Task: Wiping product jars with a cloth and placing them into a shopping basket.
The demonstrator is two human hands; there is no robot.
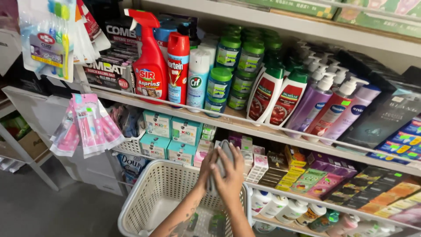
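Observation:
Both my hands meet above a white plastic basket [144, 197], in front of the middle shelf. My right hand [232, 177] wraps around a flat grey packet [224, 159] from the right. My left hand [206, 169] touches the same packet from the left side. The packet stands upright between my palms, mostly hidden by my fingers. A few small packets lie at the bottom of the basket, under my forearms.
The upper shelf [245, 127] carries a red spray bottle [149, 61], aerosol cans, green-lidded jars and pump lotion bottles. Teal boxes [171, 136] and small colourful cartons fill the middle shelf. Pink toothbrush packs [85, 125] hang at left. White bottles stand on the lowest shelf.

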